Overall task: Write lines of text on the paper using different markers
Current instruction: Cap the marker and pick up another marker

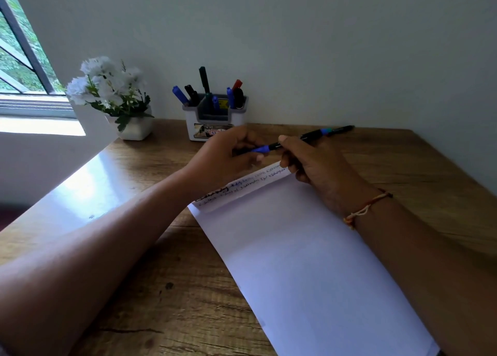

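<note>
Both hands hold one marker [271,146] above the far end of the paper [309,261]; the left hand [226,156] grips its near-left end, the right hand [317,164] pinches the barrel. The marker's long axis runs near-left to far-right, nearly level, its black end pointing toward the right wall.

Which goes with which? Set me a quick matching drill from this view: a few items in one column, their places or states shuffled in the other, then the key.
Items
1. marker
2. paper
3. pen holder
4. flower pot

Places or states
A. stands against the wall, full of markers
B. held over the desk by left hand and right hand
C. nearest the window
D. lies flat, handwriting along its far edge only

Pairs: 1-B, 2-D, 3-A, 4-C
</note>
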Motion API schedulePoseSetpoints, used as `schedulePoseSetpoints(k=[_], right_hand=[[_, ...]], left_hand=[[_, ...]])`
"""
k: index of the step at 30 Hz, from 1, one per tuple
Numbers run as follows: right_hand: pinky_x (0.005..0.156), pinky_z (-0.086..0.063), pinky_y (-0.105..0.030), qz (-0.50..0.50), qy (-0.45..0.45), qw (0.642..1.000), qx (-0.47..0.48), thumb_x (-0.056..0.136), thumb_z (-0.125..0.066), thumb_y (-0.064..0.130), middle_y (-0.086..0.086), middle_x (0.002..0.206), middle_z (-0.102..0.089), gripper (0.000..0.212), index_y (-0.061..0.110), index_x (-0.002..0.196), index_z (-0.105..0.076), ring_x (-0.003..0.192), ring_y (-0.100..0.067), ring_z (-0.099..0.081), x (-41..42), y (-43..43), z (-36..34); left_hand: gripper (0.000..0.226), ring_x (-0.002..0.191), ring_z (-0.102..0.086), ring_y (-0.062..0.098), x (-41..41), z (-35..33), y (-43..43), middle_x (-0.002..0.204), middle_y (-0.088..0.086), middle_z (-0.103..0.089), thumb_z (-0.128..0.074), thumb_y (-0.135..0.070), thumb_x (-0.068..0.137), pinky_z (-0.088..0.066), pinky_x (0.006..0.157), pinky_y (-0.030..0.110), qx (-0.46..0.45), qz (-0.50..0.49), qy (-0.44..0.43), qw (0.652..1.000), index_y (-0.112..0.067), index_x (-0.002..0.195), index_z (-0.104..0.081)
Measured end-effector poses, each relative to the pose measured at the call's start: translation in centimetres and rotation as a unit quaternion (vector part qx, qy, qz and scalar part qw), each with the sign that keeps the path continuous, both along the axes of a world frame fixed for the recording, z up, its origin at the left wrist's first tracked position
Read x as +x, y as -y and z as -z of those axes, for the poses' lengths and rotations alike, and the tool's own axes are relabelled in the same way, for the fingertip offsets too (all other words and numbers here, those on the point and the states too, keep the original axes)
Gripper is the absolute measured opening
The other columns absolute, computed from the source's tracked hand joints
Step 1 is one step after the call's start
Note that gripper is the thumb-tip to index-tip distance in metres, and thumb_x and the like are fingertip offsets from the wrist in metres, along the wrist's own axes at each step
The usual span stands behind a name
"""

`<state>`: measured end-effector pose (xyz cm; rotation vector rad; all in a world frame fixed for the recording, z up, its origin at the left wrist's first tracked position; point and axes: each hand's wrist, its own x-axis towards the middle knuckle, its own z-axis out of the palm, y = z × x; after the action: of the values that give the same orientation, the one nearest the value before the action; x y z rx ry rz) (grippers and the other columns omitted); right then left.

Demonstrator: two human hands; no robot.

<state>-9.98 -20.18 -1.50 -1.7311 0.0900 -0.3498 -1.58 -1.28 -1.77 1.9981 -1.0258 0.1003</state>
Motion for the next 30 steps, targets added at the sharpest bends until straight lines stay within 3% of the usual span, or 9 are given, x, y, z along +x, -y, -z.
schedulePoseSetpoints(k=[8, 11, 14, 20, 23, 25, 27, 30], right_hand=[[0.038, -0.027, -0.018, 0.006, -0.029, 0.999, 0.030, 0.099, -0.054, 0.044, 0.004, 0.039, -0.043, 0.053, 0.013, 0.056, -0.062, 0.035, -0.007, -0.035, 0.1, -0.6, -0.2], [0.038, -0.029, -0.017, -0.004, -0.017, 1.000, 0.007, 0.101, -0.051, 0.045, 0.006, 0.038, -0.043, 0.055, 0.014, 0.056, -0.060, 0.035, -0.004, -0.037, 0.1, -0.8, -0.3], [0.038, -0.031, -0.014, -0.024, 0.000, 0.999, -0.028, 0.101, -0.051, 0.045, 0.007, 0.039, -0.044, 0.054, 0.014, 0.057, -0.060, 0.035, -0.003, -0.039, 0.1, -0.9, -0.3], [0.043, -0.039, -0.016, -0.033, 0.000, 0.998, -0.053, 0.099, -0.053, 0.050, 0.004, 0.045, -0.054, 0.053, 0.016, 0.059, -0.063, 0.042, -0.004, -0.049, 0.2, -0.4, 0.1], [0.045, -0.045, -0.016, -0.020, 0.019, 1.000, -0.014, 0.092, -0.051, 0.064, -0.004, 0.062, -0.068, 0.054, 0.017, 0.072, -0.069, 0.054, -0.007, -0.062, 0.4, -0.4, 0.0], [0.045, -0.044, -0.014, 0.009, 0.055, 0.998, -0.035, 0.091, -0.049, 0.064, -0.006, 0.068, -0.072, 0.056, 0.014, 0.076, -0.071, 0.057, -0.007, -0.065, 0.8, 0.0, 0.2], [0.048, -0.046, -0.015, 0.030, 0.085, 0.992, -0.084, 0.096, -0.050, 0.055, -0.005, 0.068, -0.073, 0.053, 0.011, 0.077, -0.071, 0.058, -0.006, -0.066, 0.8, 0.6, 0.6], [0.063, -0.055, -0.029, 0.033, 0.082, 0.981, -0.174, 0.099, -0.051, 0.049, -0.003, 0.068, -0.072, 0.051, 0.008, 0.076, -0.071, 0.065, -0.012, -0.069, 0.9, 1.4, 1.4]], left_hand=[[0.016, 0.083, -0.072, 0.009, -0.7, -0.3, 0.2, 0.094, -0.001, -0.073, -0.070, -0.014, 0.088, -0.061, 0.079, 0.033, -0.036, 0.029, 0.004, 0.999, -0.015, 0.103, -0.066], [0.019, 0.083, -0.073, 0.013, -1.1, -0.9, 0.1, 0.094, -0.001, -0.072, -0.067, -0.002, 0.089, -0.060, 0.075, 0.025, -0.071, 0.051, -0.030, 0.996, -0.018, 0.100, -0.065], [0.016, 0.081, -0.072, 0.010, -1.3, -1.3, -0.2, 0.092, 0.001, -0.072, -0.065, 0.002, 0.089, -0.057, 0.073, 0.020, -0.075, 0.056, -0.058, 0.994, -0.010, 0.100, -0.065], [0.014, 0.082, -0.072, 0.015, -1.3, -0.8, -0.3, 0.090, 0.007, -0.073, -0.065, 0.003, 0.089, -0.059, 0.075, 0.024, -0.081, 0.059, -0.105, 0.989, 0.002, 0.102, -0.065], [0.015, 0.082, -0.071, 0.014, -1.2, -1.1, -0.4, 0.089, -0.001, -0.074, -0.072, -0.008, 0.087, -0.059, 0.074, 0.026, -0.109, 0.004, -0.038, 0.993, -0.015, 0.100, -0.071], [0.019, 0.087, -0.069, 0.016, -0.8, -1.4, -0.8, 0.094, -0.005, -0.073, -0.075, -0.016, 0.086, -0.059, 0.080, 0.037, -0.143, -0.073, 0.031, 0.987, -0.030, 0.098, -0.072], [0.022, 0.093, -0.068, 0.017, -0.2, -1.9, -1.5, 0.098, -0.008, -0.070, -0.076, -0.019, 0.085, -0.058, 0.085, 0.044, -0.200, -0.142, 0.084, 0.966, -0.035, 0.099, -0.072], [0.023, 0.094, -0.068, 0.019, 1.1, -3.4, -2.5, 0.099, -0.006, -0.067, -0.075, -0.022, 0.084, -0.056, 0.085, 0.050, -0.277, -0.235, 0.147, 0.920, -0.037, 0.101, -0.069]])
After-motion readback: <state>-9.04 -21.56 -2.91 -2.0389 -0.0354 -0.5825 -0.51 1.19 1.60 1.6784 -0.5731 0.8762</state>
